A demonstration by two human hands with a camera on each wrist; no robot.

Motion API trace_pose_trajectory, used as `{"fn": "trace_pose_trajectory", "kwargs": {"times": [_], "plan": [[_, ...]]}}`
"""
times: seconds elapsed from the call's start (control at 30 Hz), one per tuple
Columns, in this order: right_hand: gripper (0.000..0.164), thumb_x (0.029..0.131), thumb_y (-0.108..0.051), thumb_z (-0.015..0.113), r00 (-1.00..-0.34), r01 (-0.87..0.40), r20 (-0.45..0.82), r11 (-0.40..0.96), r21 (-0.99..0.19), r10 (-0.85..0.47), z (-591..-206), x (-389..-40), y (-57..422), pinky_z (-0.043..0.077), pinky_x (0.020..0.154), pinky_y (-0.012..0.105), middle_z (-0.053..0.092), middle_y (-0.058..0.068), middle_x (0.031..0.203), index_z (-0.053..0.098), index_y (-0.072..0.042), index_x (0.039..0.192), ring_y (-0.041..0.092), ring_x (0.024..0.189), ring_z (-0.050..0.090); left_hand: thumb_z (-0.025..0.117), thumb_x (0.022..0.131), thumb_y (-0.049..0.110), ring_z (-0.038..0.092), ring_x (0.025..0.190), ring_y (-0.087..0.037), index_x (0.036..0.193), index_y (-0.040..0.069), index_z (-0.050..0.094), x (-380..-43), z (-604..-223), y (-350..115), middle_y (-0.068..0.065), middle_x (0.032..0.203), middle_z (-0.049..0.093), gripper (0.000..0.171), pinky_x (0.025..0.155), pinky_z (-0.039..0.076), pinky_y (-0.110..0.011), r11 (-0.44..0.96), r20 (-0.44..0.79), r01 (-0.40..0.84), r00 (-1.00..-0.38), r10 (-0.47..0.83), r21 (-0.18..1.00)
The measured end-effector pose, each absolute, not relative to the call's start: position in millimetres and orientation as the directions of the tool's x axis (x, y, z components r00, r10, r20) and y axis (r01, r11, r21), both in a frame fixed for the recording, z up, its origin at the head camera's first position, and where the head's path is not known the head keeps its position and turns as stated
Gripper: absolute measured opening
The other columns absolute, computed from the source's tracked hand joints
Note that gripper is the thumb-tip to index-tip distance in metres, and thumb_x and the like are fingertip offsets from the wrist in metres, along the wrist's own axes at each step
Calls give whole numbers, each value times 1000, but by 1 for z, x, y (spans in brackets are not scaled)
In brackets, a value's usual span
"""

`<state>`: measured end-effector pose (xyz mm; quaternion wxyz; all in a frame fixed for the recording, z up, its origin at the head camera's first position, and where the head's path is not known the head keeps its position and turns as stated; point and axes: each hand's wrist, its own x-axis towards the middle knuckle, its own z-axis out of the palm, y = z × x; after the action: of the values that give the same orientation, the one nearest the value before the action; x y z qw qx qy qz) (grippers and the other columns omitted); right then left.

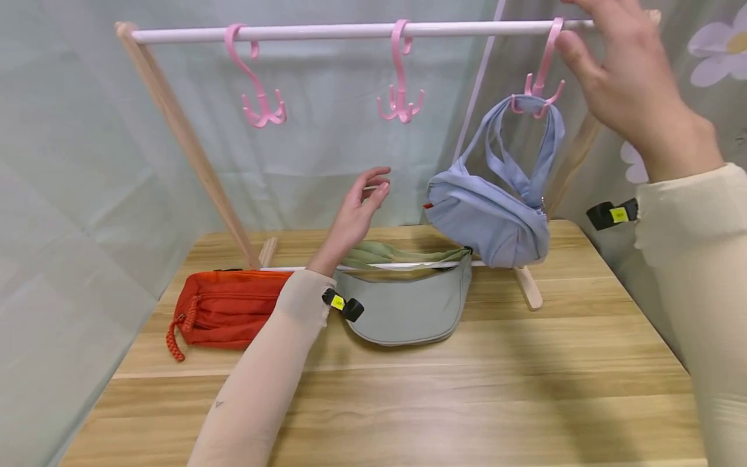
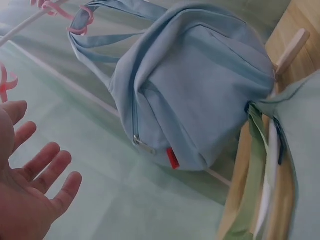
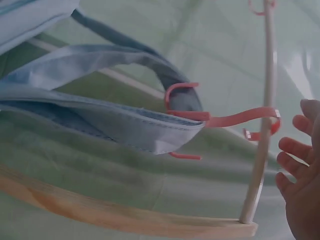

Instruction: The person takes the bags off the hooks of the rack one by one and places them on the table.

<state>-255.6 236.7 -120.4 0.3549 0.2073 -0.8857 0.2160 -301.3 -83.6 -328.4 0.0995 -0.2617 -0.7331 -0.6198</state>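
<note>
A light blue shoulder bag (image 1: 490, 214) hangs by its strap (image 3: 125, 125) from the pink hook (image 1: 548, 61) at the right end of the white rod (image 1: 327, 31). Close to that hook and the rod is my right hand (image 1: 633, 81), its fingers loosely extended and nothing held in them. My left hand (image 1: 356, 211) is raised in front of the rack, left of the blue bag, with relaxed fingers and an empty palm, as the left wrist view shows. Below it a grey-green bag (image 1: 408, 308) with a green strap (image 1: 385, 253) lies on the table, partly behind my left forearm.
Two more pink hooks, a left one (image 1: 265, 110) and a middle one (image 1: 399, 104), carry nothing. A red bag (image 1: 224, 311) lies at the left of the wooden table (image 1: 443, 402). The rack's wooden legs (image 1: 187, 139) and white lower bar (image 1: 280, 268) stand at the back.
</note>
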Motion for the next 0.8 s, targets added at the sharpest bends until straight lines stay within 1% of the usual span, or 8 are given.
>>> {"fn": "trace_pose_trajectory", "kwargs": {"times": [0.07, 0.2, 0.27, 0.33, 0.4, 0.5, 0.67, 0.8], "plan": [[44, 104, -22, 48, -687, -496, 695, 836, -236, -211, -118, -260, 235, 2, 118, 38, 40, 2, 152, 45, -22, 148, 17, 139, 33, 52, 103, 30, 53, 118, -31, 140, 15, 51, -303, -324, -80, -7, 129, 55, 40, 96, 46, -42, 86, 482, 517, -837, 261, 851], [45, 104, -26, 47, -732, -456, 650, 856, -244, -205, -118, -269, 236, 6, 118, 39, 41, 4, 151, 43, -24, 149, 21, 139, 34, 52, 103, 30, 54, 116, -27, 140, 14, 50, -305, -313, -73, -7, 127, 55, 41, 96, 47, -42, 67, 494, 528, -827, 269, 847], [47, 104, -25, 47, -758, -434, 620, 866, -250, -202, -119, -273, 238, 10, 118, 35, 37, 1, 154, 40, -25, 151, 19, 141, 31, 52, 103, 29, 54, 115, -24, 140, 14, 50, -306, -307, -71, -7, 127, 55, 40, 94, 48, -40, 63, 503, 535, -822, 268, 842], [48, 104, -23, 48, -762, -433, 607, 874, -219, -226, -120, -277, 240, 12, 118, 32, 37, -1, 155, 39, -24, 151, 16, 143, 28, 52, 103, 28, 55, 114, -22, 139, 14, 51, -308, -300, -68, -7, 126, 54, 39, 93, 49, -38, 57, 509, 540, -819, 265, 839], [49, 103, -20, 50, -746, -451, 614, 874, -183, -257, -122, -280, 242, 10, 118, 29, 36, -2, 155, 40, -22, 151, 14, 145, 26, 53, 103, 28, 55, 113, -20, 138, 14, 53, -310, -294, -66, -6, 126, 54, 38, 92, 49, -35, 56, 510, 541, -818, 266, 839], [48, 102, -15, 53, -704, -476, 648, 870, -128, -289, -125, -286, 244, 10, 118, 26, 42, -1, 152, 45, -18, 149, 14, 143, 29, 54, 102, 27, 55, 114, -18, 138, 12, 54, -314, -287, -59, -6, 127, 55, 38, 92, 49, -33, 58, 493, 528, -822, 286, 847], [45, 100, -14, 56, -662, -491, 701, 860, -140, -264, -130, -290, 243, 18, 116, 27, 51, 1, 145, 50, -21, 145, 17, 138, 38, 53, 103, 23, 55, 116, -23, 138, 10, 54, -319, -276, -44, -10, 130, 55, 37, 93, 48, -35, 91, 474, 525, -820, 321, 846], [44, 100, -15, 57, -643, -499, 724, 854, -149, -250, -132, -292, 242, 23, 113, 28, 55, 3, 141, 52, -21, 143, 20, 134, 43, 53, 102, 25, 54, 117, -21, 138, 13, 54, -322, -266, -29, -7, 131, 55, 37, 94, 45, -29, 134, 482, 553, -802, 352, 822]]}}
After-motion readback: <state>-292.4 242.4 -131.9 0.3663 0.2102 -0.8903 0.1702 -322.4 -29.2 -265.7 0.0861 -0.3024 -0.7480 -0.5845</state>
